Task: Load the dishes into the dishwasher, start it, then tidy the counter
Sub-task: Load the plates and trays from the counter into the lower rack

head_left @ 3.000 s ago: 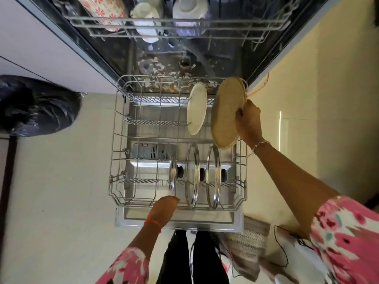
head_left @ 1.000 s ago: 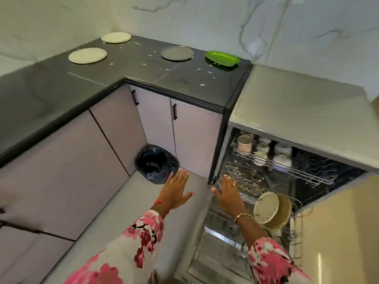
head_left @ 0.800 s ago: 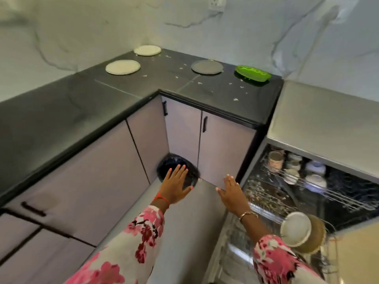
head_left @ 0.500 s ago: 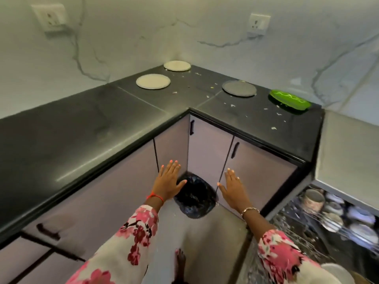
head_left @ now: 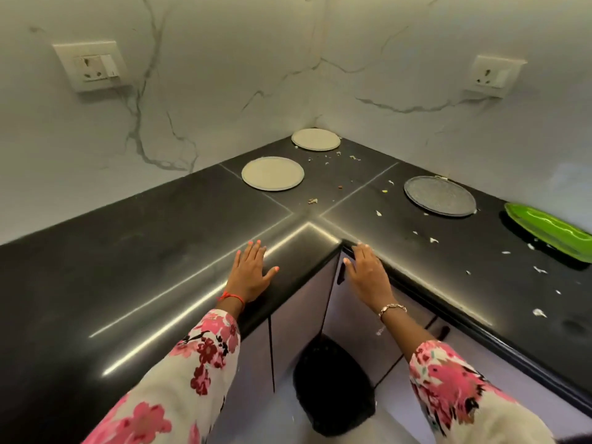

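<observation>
While both hands reach toward the inner corner of the black L-shaped table [head_left: 128,251], neither has hold of anything; the left hand [head_left: 251,275] is palm down, fingers straight and spread, over the table's front edge, though I cannot tell whether it presses the surface; the right hand [head_left: 368,277] is just as flat and straight-fingered, its fingertips at the rim just right of the corner, in front of a cabinet door [head_left: 362,318]; a broad bare stretch of table runs left of the left hand, and more lies between the hands and the dishes; the near cream plate [head_left: 272,173] and the far cream plate [head_left: 315,139] lie flat toward the wall corner, well apart from both hands; the grey plate [head_left: 439,195] sits on the right wing, with the green tray [head_left: 551,233] beyond it by the frame's right edge; scraps [head_left: 326,158] dot the surface between the plates and along the right wing; a black bin bag [head_left: 333,389] stands on the floor [head_left: 394,421] below the corner; compared with half a second ago, both hands have risen from in front of the bag to the table's edge, the dishwasher has left the view, and the four dishes lie where they did
</observation>
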A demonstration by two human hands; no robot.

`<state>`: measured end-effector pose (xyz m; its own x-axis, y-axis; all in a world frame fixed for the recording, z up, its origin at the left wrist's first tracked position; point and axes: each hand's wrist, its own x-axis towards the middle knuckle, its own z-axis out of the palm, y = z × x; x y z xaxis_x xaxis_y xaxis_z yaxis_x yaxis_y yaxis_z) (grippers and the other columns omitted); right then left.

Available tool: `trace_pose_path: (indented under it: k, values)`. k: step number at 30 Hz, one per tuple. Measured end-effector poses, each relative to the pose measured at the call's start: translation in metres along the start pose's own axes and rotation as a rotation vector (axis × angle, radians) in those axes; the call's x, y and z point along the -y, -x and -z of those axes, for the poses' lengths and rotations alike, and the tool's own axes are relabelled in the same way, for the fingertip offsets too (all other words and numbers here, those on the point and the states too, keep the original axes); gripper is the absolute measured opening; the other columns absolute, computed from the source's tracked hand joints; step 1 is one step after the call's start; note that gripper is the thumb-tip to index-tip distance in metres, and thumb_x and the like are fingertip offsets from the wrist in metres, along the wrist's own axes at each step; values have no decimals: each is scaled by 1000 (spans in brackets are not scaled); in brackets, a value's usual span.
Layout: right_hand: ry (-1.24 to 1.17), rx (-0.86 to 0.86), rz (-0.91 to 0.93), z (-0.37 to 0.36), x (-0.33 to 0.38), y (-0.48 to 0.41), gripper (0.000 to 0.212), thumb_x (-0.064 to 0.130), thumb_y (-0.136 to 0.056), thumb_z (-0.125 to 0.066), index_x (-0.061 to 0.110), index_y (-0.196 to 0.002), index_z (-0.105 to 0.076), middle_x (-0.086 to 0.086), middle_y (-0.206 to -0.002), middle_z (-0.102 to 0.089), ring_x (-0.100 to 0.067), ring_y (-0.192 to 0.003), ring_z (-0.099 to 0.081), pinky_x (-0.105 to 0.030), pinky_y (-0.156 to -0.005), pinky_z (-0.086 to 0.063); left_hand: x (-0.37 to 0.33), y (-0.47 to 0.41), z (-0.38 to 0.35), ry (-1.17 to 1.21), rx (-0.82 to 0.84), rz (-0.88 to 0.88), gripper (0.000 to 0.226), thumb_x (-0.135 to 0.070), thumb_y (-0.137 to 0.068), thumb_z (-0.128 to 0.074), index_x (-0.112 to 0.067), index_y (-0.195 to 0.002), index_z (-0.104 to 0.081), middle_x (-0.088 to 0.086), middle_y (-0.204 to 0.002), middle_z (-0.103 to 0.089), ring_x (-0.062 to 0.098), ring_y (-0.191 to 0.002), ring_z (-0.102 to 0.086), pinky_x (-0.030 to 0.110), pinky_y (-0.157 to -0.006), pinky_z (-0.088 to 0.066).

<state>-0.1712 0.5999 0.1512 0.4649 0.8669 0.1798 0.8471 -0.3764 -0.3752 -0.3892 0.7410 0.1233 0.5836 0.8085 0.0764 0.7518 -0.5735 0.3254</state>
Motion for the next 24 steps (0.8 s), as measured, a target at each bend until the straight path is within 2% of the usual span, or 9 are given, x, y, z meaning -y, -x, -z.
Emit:
trace_pose_path:
  k: [2,4,13,17,20,22,24]
  values:
    - [5,-33,18,-4,10,-39,35,23,-96,-46,0,-121,-52,-18,-123,-55,-32,-118,-50,-38,-101,-37,16,-34,4,-4,8,31,65,-46,-95,-41,-11,-147,-23,5,-157,-13,20,-146,-3,38,-117,-1]
    - [15,-14,7,-10,21,-77,32,22,-97,-45,-1,-118,-54,-18,-116,-59,-33,-109,-54,-37,-95,-39,32,-67,7,-2,24,53,65,-46,-95,-40,-11,-147,-22,5,-157,-12,20,-146,-3,38,-117,-1]
    - [-18,63,-107,-47,52,-219,33,26,-100,-37,1,-106,-57,-16,-109,-59,-31,-104,-54,-38,-89,-40,86,-204,10,35,136,97,69,-47,-96,-37,-10,-149,-13,5,-158,-3,20,-146,4,41,-117,3]
    - [-75,44,-209,-56,66,-269,38,31,-99,-37,4,-80,-56,-20,-96,-63,-36,-93,-57,-38,-76,-42,92,-236,-3,81,174,190,72,-50,-95,-36,-11,-150,-10,5,-158,3,20,-146,7,44,-117,5]
    - [-116,43,-267,-65,73,-301,37,30,-97,-40,9,-67,-43,-19,-87,-60,-36,-84,-57,-34,-70,-39,89,-236,-21,-8,75,215,75,-58,-92,-21,-12,-150,-9,4,-159,2,19,-146,6,45,-117,5]
    - [-166,77,-324,-74,76,-323,35,30,-96,-43,7,-70,-47,-19,-87,-59,-36,-86,-59,-33,-70,-39,89,-236,-26,-42,14,207,86,-62,-80,-2,-12,-149,-11,5,-159,-1,19,-146,4,45,-116,4]
    - [-215,129,-395,-84,80,-342,36,33,-94,-48,-1,-89,-57,-21,-101,-62,-39,-98,-59,-37,-77,-43,90,-237,-29,-37,-1,203,93,-63,-72,4,-13,-149,-11,4,-159,-2,19,-146,4,44,-116,5]
